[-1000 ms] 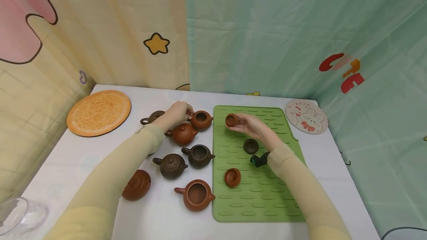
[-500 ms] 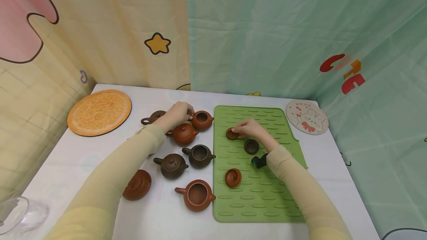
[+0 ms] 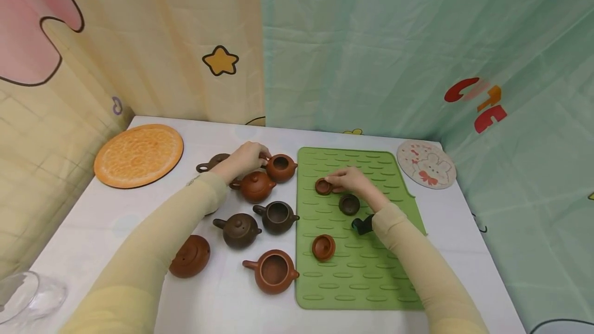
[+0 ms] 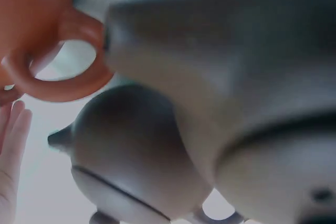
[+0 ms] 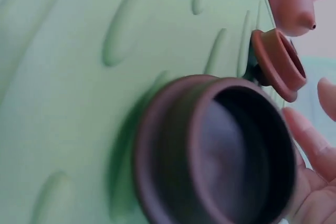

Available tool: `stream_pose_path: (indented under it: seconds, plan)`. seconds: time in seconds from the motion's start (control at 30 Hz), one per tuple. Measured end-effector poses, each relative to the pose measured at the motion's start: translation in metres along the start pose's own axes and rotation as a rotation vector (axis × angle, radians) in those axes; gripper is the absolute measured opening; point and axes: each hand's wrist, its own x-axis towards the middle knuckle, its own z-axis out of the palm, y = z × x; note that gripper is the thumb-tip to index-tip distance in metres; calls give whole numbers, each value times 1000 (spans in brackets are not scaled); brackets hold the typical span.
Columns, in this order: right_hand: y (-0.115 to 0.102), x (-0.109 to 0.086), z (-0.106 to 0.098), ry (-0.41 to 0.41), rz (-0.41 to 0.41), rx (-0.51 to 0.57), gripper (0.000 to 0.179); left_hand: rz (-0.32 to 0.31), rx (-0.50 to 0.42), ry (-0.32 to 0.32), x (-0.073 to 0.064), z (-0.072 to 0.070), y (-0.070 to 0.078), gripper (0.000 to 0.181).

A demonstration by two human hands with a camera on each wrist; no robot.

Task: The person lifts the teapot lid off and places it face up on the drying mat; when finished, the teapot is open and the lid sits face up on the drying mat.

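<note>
In the head view my left hand (image 3: 247,157) holds the handle of a lidless reddish-brown clay teapot (image 3: 280,167) at the back. Over the green mat (image 3: 371,282), my right hand (image 3: 351,179) is beside a small reddish-brown teapot lid (image 3: 323,186), which lies upside down. The right wrist view shows the thumb and fingers spread apart from that lid (image 5: 277,64). Nearer to that wrist lies a dark brown lid (image 5: 173,156), hollow side up. Another reddish-brown lid (image 3: 323,248) rests further forward on the mat.
Lidded teapots, one reddish-brown (image 3: 255,187) and one dark (image 3: 238,231), stand left of the mat. Two lidless ones, dark (image 3: 277,216) and reddish-brown (image 3: 273,272), are beside its edge. An orange round mat (image 3: 139,156), a rabbit coaster (image 3: 427,164) and a clear glass (image 3: 32,295) lie further out.
My right hand has lowered the reddish-brown lid onto the green mat and let go, its fingers drawing slightly right. The left hand has stayed at the teapot's handle.
</note>
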Motion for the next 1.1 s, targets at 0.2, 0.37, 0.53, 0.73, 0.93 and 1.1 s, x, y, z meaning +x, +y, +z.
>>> stream_pose_path:
  seconds: [0.2, 0.37, 0.53, 0.73, 0.93, 1.1]
  plan:
    - [-9, -4, -2, 68, -96, -116, 44, 75, -61, 68, -17, -15, -12, 29]
    - [-34, -2, 12, 150, -211, -229, 39, 79, -98, 68, -42, -25, -22, 27]
    - [-68, 9, 42, 136, -331, -251, 34, 62, -80, -8, -60, -20, -31, 28]
    - [-101, 19, 81, 32, -448, -331, 28, 64, -37, -50, -66, -9, -38, 30]
    - [-112, 23, 103, -89, -532, -533, 26, 38, -43, -20, -67, -2, -42, 30]
    - [-112, 24, 110, -86, -569, -585, 24, 21, -31, 27, -68, 2, -44, 30]
